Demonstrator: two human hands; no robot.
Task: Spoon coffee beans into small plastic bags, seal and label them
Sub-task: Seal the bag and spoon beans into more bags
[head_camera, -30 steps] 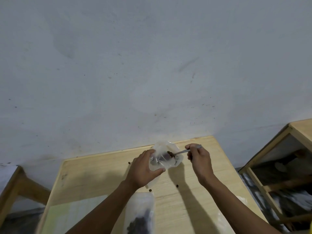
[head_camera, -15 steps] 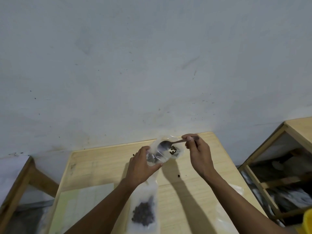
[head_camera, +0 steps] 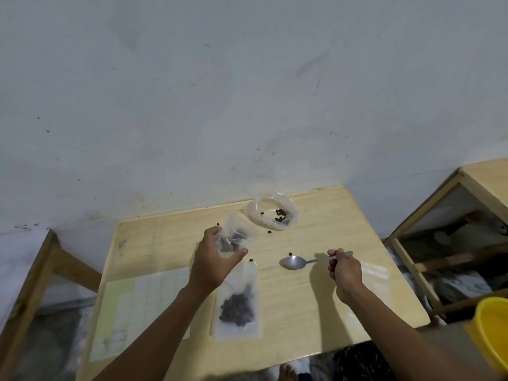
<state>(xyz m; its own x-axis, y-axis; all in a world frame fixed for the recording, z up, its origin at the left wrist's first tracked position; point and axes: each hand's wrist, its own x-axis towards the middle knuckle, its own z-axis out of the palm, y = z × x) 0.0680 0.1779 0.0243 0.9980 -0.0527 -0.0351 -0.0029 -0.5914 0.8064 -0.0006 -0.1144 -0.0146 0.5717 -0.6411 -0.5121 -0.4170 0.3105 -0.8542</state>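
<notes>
My left hand (head_camera: 213, 264) grips a small clear plastic bag (head_camera: 237, 237) with a few dark coffee beans in it, held tilted over the wooden table (head_camera: 302, 306). My right hand (head_camera: 344, 273) holds a metal spoon (head_camera: 293, 262) by its handle; the bowl looks empty and rests low over the table. A larger open clear bag (head_camera: 272, 215) with some beans sits at the table's far edge. A flat filled bag of beans (head_camera: 237, 306) lies in front of my left wrist. A few loose beans (head_camera: 250, 260) are scattered on the wood.
A sheet of labels (head_camera: 132, 306) lies on the table's left part. More clear bags (head_camera: 375, 270) lie right of my right hand. A wooden stand (head_camera: 428, 224) is at the right, a yellow bucket (head_camera: 492, 331) at the lower right, another wooden frame (head_camera: 35, 273) at the left.
My right hand has drawn the spoon out of the small bag and moved it down to the right. My left hand has lowered the small bag, uncovering the larger open bag behind it.
</notes>
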